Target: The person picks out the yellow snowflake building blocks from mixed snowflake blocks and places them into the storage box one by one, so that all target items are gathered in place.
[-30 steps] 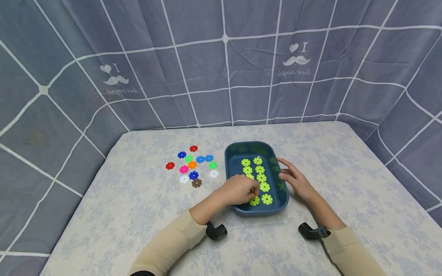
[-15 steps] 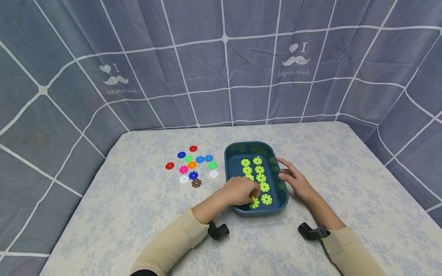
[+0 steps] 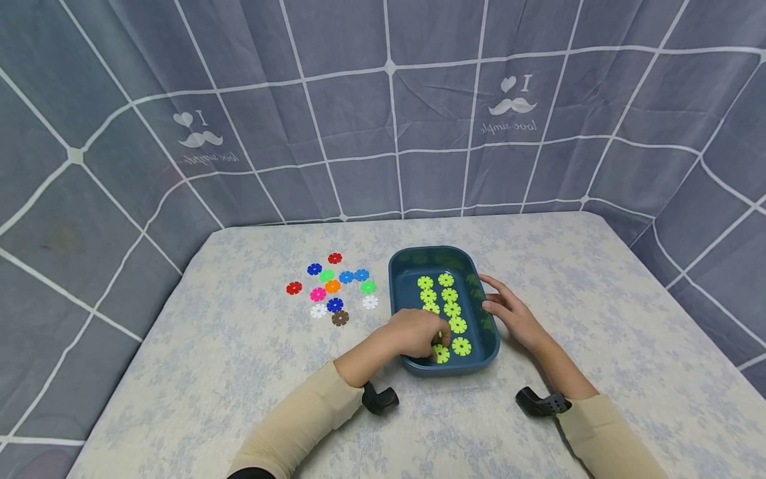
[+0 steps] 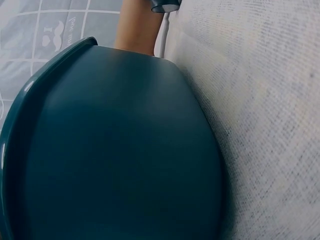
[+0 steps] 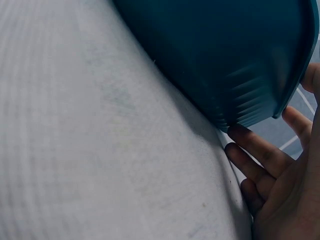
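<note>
A dark teal plastic bin (image 3: 487,339) stands on the table with two columns of yellow-green snowflake discs lying flat inside. My left hand (image 3: 415,331) reaches over its left rim, fingers curled downward. Thumb and finger pinch the edges of the nearest disc in the left column, a yellow-green snowflake disc (image 3: 441,353); the hand hides part of that column. Against the bin's right outer wall rests my right hand (image 3: 513,316), its fingers spread. In the right wrist view, its fingertips touch the wall and rim. The left wrist view shows mainly the bin's outer wall (image 4: 115,140).
Left of the bin, loose snowflake discs in several colours lie scattered on the table, among them a brown one (image 3: 340,318), an orange one (image 3: 332,286) and a red one (image 3: 294,288). A grey checked curtain (image 3: 359,120) hangs behind the table (image 3: 239,346).
My left hand has shifted slightly toward the near right, and the nearest disc in the left column has slid a little toward the near wall. The right hand stays at the bin's side.
</note>
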The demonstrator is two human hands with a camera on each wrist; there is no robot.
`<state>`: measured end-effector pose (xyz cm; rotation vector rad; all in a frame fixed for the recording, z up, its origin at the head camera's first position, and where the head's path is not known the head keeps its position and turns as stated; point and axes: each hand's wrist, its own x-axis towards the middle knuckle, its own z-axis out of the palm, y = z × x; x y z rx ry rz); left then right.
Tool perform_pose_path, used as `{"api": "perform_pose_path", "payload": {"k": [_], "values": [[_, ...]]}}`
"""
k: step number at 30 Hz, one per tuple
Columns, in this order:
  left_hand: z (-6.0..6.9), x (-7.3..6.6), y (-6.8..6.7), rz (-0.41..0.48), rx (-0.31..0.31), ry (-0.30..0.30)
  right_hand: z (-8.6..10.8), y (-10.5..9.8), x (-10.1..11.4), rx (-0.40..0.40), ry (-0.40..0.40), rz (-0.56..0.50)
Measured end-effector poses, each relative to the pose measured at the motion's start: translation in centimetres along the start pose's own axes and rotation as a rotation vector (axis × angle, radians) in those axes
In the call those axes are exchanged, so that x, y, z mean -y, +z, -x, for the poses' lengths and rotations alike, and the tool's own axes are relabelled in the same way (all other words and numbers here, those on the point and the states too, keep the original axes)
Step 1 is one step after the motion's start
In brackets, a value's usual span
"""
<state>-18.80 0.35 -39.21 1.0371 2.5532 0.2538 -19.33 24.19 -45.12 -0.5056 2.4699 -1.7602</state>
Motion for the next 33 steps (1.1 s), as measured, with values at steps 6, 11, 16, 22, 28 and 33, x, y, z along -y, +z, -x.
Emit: {"api": "perform_pose_path", "payload": {"k": [6,11,16,22,28,33], "values": [[0.0,0.0,0.1,-0.009,-0.015,0.01,-0.1,0.0,-0.1,0.001,-0.005,-0.004],[0.0,0.1,0.3,-0.018,-0.03,0.017,0.0,0.0,-0.2,-0.001,0.002,-0.001],[0.0,0.2,0.6,-0.014,-0.041,0.037,0.1,-0.1,-0.1,0.006,0.008,-0.007],[0.2,0.3,0.4,0.004,-0.091,0.086,0.3,-0.6,0.3,0.011,0.001,-0.017],[0.8,1.0,0.0,0.097,-0.206,0.152,0.1,-1.1,1.2,-0.015,-0.041,-0.009],[2.1,2.6,-0.6,0.208,-0.358,0.156,-0.2,-1.9,2.1,-0.032,-0.128,-0.012]]}}
